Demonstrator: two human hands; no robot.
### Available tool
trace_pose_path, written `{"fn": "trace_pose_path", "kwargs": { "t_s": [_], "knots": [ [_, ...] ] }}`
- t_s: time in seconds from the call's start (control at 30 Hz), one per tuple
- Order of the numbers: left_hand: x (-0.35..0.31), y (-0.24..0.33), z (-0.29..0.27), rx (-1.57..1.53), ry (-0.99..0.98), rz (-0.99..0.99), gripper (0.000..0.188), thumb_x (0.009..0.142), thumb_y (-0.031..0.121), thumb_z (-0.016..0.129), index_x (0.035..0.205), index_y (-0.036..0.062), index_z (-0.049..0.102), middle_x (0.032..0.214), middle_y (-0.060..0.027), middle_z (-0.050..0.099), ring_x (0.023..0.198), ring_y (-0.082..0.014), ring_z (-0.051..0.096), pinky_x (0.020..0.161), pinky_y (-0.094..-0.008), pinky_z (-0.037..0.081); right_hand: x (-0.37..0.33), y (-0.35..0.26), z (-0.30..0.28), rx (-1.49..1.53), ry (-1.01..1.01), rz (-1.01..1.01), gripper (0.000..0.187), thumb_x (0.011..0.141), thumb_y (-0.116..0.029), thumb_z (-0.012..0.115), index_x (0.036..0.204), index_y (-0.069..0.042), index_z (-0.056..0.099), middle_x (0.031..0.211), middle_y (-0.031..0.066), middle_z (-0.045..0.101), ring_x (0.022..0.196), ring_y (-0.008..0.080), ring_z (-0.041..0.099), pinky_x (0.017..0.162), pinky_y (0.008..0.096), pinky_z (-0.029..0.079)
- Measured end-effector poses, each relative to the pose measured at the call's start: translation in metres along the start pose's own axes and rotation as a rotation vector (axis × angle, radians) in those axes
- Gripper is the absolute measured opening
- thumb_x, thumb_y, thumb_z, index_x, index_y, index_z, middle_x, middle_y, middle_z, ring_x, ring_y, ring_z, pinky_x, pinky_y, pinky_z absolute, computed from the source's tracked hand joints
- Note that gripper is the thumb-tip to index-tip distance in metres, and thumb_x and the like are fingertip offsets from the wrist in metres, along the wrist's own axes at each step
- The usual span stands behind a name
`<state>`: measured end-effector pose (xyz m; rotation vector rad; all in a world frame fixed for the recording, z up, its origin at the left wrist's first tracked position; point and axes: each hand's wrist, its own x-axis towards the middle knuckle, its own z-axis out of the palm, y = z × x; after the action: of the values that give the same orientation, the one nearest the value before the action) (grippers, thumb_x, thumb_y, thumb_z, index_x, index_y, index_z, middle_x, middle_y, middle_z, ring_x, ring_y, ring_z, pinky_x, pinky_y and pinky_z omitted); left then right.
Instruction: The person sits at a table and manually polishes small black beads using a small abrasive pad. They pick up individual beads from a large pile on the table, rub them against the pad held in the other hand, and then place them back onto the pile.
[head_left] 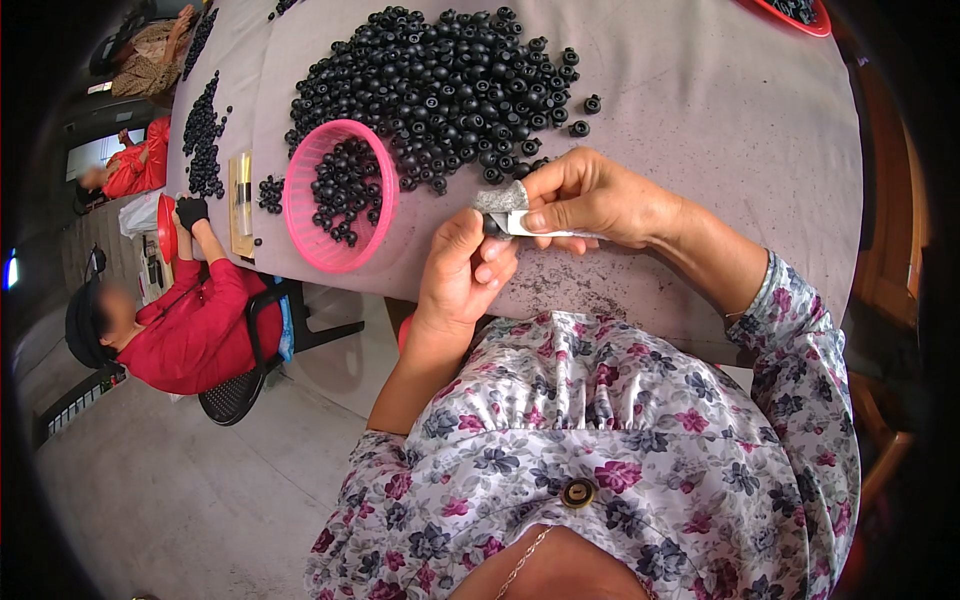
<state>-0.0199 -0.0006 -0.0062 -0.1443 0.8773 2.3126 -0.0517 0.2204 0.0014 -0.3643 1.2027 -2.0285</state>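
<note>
Head view: near the centre of the frame, the left hand (462, 265) pinches a small black piece (493, 224) between thumb and fingers. The right hand (612, 205), just to its right, has its thumb pressed on a white strip (545, 224) that reaches across to the black piece; a grey fuzzy pad (499, 197) sits at its fingertips, directly above that piece. A large pile of round black parts (440, 95) covers the upper middle of the table (720, 110). A pink basket (300, 200) holding more such parts stands left of centre. At the left of the frame sits a co-worker (195, 335) in red.
</note>
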Motion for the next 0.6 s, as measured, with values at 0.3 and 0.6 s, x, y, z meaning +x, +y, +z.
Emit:
{"fn": "trace_pose_path", "kwargs": {
  "t_s": [0.3,0.6],
  "knots": [
    [-0.004,0.002,0.008,-0.002,0.069,0.002,0.036,0.097,0.038,0.057,0.098,0.0015,0.059,0.069,0.0029,0.048,0.051,-0.004,0.039,0.044,-0.0191,0.032,0.003,0.001,0.0,0.077,0.01,0.0,0.013,0.092,-0.014,0.065,0.098,-0.003,0.069,0.072,0.0014,0.065,0.05,0.0037,0.053,0.042,0.0174,0.037],
    [-0.013,0.093,0.025,0.158,0.214,0.331,0.053,0.097,0.052,0.047,0.083,0.0022,0.052,0.066,0.0006,0.043,0.049,-0.0075,0.036,0.044,-0.0231,0.032,0.006,0.003,-0.005,0.233,0.043,-0.04,0.01,0.093,-0.013,0.064,0.093,-0.004,0.066,0.074,0.0034,0.066,0.05,0.0043,0.054,0.042,0.0172,0.039]
  ]
}}
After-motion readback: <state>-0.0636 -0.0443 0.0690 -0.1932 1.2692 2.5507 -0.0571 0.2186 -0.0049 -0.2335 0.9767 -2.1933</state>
